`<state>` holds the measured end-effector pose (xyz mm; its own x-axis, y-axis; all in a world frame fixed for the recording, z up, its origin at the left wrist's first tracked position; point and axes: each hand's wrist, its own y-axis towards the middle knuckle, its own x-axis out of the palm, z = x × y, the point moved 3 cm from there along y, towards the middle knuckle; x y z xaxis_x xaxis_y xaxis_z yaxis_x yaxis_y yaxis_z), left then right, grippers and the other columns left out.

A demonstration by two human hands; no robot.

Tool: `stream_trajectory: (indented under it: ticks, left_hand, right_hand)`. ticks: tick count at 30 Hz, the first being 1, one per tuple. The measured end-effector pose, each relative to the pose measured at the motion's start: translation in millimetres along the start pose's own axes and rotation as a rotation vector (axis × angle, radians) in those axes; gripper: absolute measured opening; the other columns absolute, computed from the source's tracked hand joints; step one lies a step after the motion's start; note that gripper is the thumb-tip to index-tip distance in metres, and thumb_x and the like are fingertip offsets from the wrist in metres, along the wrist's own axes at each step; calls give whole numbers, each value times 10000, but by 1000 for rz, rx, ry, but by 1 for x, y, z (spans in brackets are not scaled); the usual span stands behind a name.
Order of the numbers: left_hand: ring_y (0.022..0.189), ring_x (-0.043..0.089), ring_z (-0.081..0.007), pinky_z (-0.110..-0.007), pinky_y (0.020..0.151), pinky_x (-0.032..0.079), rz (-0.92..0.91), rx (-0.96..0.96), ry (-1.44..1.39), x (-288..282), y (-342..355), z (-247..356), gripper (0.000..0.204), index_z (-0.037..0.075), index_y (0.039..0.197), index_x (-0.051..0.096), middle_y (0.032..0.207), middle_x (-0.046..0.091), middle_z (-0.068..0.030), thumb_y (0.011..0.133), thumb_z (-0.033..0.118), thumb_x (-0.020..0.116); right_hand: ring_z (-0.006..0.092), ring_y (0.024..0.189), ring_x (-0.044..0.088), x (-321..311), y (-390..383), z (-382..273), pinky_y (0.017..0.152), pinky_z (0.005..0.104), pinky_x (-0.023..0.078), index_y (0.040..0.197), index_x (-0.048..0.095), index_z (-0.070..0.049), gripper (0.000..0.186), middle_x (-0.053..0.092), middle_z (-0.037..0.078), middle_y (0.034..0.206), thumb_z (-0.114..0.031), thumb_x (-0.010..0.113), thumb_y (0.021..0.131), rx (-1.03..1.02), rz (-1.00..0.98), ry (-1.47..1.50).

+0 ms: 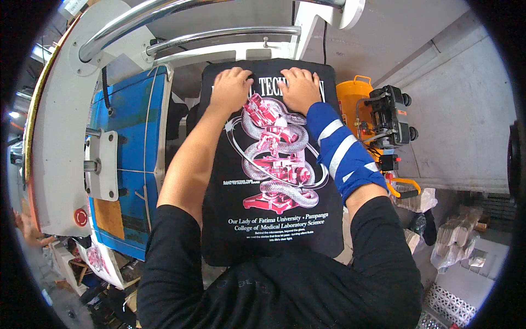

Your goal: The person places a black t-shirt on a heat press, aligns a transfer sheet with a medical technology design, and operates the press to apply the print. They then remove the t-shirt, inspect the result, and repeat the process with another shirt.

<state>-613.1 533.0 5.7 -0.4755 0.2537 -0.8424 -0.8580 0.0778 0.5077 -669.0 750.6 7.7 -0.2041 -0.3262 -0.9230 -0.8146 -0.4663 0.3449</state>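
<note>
atop blk cloth (222, 211), l hand (230, 89) & r hand (301, 90) hide some lettering (270, 84), can't tell grip

Both hands (230, 91) rest on a black printed cloth (274, 164), near its far edge.

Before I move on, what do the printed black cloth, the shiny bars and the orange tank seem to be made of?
Cloth: probably matte cotton or a blend; it reflects little light.
Bars: polished metal, perhaps chromed steel, given their bright reflections.
Tank: likely painted metal, from its smooth orange coat; plastic remains possible.
</note>
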Motion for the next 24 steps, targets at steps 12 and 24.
stream_trajectory:
  ticks: [12, 24]
  left_hand:
    - [1046, 724, -367, -439, 963, 557, -6, -945, -86, -15, 9, -121, 246, 85, 931, 826, 1054, 764, -195, 796, 260, 720]
    - [1182, 621, -338, -442, 1038, 472, 25, 23, 11, 3, -2, 34, 288, 88, 1195, 699, 1186, 691, -116, 959, 241, 641]
  right_hand:
    - [340, 1116, 683, 29, 18, 175, 981, 408, 498, 1064, 767, -4, 322, 740, 198, 1168, -259, 713, 874, 990, 130, 718]
    - [342, 1200, 574, -7, -10, 23, 1097, 547, 383, 1143, 713, -89, 376, 664, 126, 1198, -386, 595, 945, 5, 95, 10]
